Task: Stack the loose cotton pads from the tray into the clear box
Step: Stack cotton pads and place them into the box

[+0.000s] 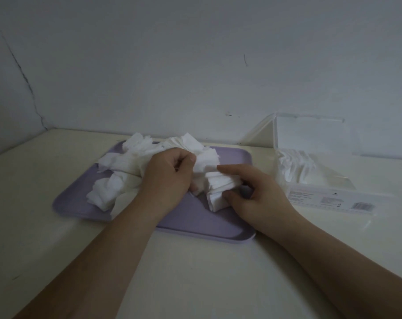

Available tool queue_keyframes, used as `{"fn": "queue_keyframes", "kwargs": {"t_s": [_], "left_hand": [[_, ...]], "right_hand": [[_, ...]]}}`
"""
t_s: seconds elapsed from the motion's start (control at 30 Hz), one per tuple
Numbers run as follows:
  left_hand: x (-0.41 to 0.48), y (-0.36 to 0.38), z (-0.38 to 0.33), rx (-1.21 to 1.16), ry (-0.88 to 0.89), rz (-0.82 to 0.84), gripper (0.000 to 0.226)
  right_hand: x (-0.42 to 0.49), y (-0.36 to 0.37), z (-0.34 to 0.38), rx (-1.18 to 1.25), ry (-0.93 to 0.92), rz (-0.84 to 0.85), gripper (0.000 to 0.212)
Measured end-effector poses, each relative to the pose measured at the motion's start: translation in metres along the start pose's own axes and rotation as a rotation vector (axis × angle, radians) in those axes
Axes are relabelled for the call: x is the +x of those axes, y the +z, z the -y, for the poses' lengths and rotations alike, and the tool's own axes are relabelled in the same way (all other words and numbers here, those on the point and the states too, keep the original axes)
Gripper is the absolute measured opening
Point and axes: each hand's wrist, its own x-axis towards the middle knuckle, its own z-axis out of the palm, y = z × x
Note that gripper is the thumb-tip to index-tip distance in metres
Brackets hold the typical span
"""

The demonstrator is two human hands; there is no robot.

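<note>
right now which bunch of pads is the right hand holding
The neat stack near the tray's middle, pinched thumb to forefinger; the loose heap lies left, others sit in the clear box.

White cotton pads point(117, 162) stand out against a pale lilac tray point(195, 217), plain and without pattern, on a cream counter point(195, 272) in dim, bluish light. The wall point(195, 54) behind is a flat grey-white, broken by a thin dark crack point(25, 79) down its left side and a few small dark specks point(228, 114). At right, the clear box point(315, 139) is colourless and see-through, showing more white pads point(294, 164) inside. Its white label point(328, 200) carries faint grey print and a small barcode point(362, 206) of dark and light stripes. A short dark smudge point(16, 277) marks the cream counter at lower left.
</note>
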Motion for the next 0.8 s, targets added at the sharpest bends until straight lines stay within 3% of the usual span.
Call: {"fn": "queue_keyframes", "kwargs": {"t_s": [0.2, 0.43, 0.6, 0.7, 0.8], "left_hand": [[-0.002, 0.006, 0.002, -0.011, -0.025, 0.201, 0.018], [-0.005, 0.003, -0.007, 0.024, -0.012, 0.264, 0.019], [-0.007, -0.002, -0.008, -0.068, -0.027, 0.409, 0.039], [-0.006, -0.001, 0.003, -0.034, -0.001, 0.495, 0.066], [-0.004, -0.001, 0.004, -0.104, -0.003, 0.418, 0.057]], "right_hand": [[0.0, 0.0, 0.001, 0.021, -0.006, 0.002, 0.047], [0.0, -0.001, 0.003, -0.035, -0.044, 0.013, 0.047], [-0.001, -0.002, 0.009, -0.011, -0.068, -0.004, 0.054], [0.001, -0.003, 0.009, 0.04, 0.016, -0.031, 0.065], [0.004, -0.004, 0.014, 0.058, 0.068, -0.056, 0.063]]}}
